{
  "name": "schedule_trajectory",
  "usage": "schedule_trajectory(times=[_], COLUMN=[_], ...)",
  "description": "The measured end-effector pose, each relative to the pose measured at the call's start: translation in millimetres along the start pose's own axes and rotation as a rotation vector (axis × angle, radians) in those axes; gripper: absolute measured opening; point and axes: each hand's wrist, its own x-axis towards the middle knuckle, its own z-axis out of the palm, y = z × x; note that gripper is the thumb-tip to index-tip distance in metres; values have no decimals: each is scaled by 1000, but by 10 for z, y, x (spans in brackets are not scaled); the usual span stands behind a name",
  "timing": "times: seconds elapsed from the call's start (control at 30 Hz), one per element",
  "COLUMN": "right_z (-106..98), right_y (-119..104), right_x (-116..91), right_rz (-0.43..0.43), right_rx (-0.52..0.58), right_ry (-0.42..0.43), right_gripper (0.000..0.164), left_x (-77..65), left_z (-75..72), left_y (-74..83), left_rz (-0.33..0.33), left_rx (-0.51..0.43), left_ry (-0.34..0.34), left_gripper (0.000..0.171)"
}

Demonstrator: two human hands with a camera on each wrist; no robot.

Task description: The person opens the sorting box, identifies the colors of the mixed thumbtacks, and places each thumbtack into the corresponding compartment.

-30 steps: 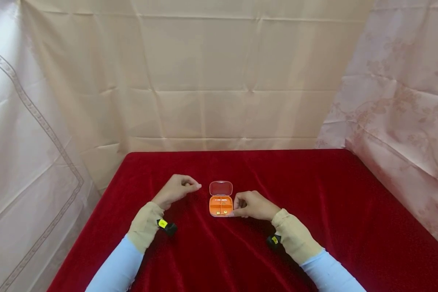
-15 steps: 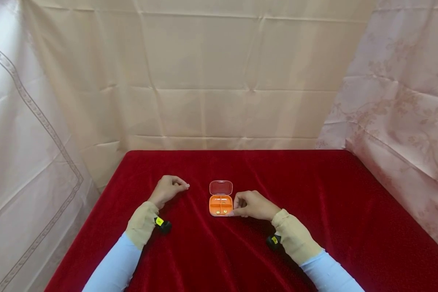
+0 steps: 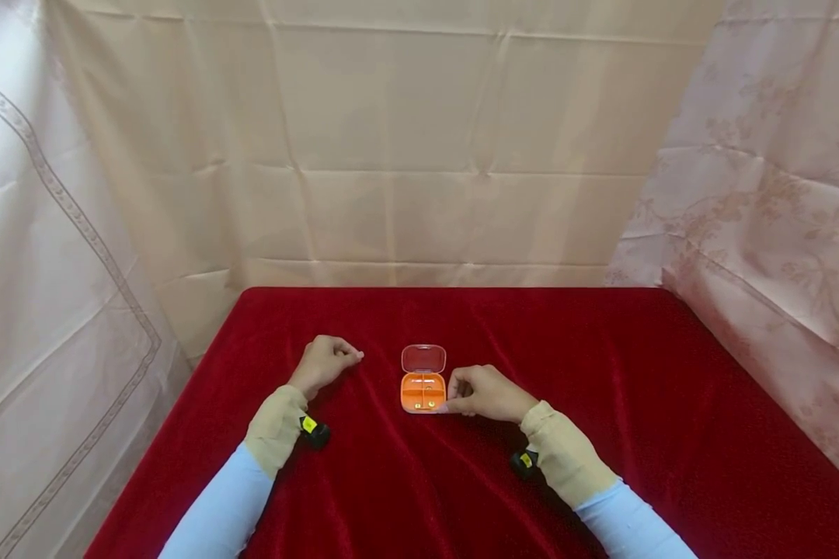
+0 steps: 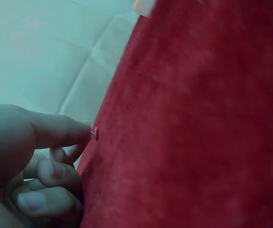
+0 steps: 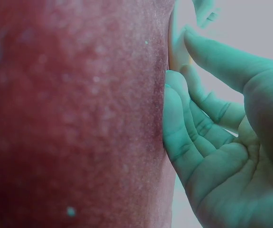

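Note:
An orange pill box (image 3: 412, 383) lies on the table with its clear lid (image 3: 423, 359) folded back. Dividers split it into compartments, and a few small yellowish pieces (image 3: 431, 404) sit in the near ones. At the box's right side, my right hand (image 3: 489, 394) steadies it between thumb and fingers; part of the box (image 5: 179, 35) shows in the right wrist view. To the left, apart from the box, my left hand (image 3: 322, 363) pinches what looks like a thumbtack (image 4: 96, 134). Its flat pink head and a bit of thin stem stick out beyond the fingertips.
A dark red velvet cloth (image 3: 566, 341) covers the table. A beige curtain (image 3: 426, 155) hangs behind it, with pale curtains (image 3: 776, 194) at the sides. Black wrist cameras (image 3: 315, 432) sit on both wrists.
My left hand has moved left, away from the pill box, then stayed nearly still over the last half second. The right hand and the box have hardly moved.

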Motion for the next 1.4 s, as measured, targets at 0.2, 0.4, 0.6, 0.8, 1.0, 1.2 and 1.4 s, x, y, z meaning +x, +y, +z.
schedule_trajectory(times=[0.2, 0.4, 0.6, 0.8, 1.0, 1.2, 1.4], right_z=[-6, -8, -9, -10, -8, -12, -15], right_y=[11, 16, 9, 2, 5, -8, -28], right_x=[3, 15, 11, 1, 3, 7, -6], right_rz=[3, 22, 20, 20, 15, 21, 24], right_rx=[3, 1, -4, -3, -3, 0, 4], right_ry=[-3, -9, -8, -8, -8, -10, -11], right_gripper=[25, 25, 26, 27, 26, 25, 26], left_x=[14, -1, -17, -11, -13, -9, -1], left_z=[-140, -247, -272, -239, -219, -210, -151], left_y=[-11, 27, 29, -23, -19, -17, 11], left_rz=[-109, -156, -170, -209, -225, -211, -168], left_rx=[-496, -1089, -1376, -1440, -1436, -1420, -1287], left_ry=[-153, -399, -589, -631, -591, -603, -546], left_gripper=[24, 22, 26, 26, 25, 25, 29])
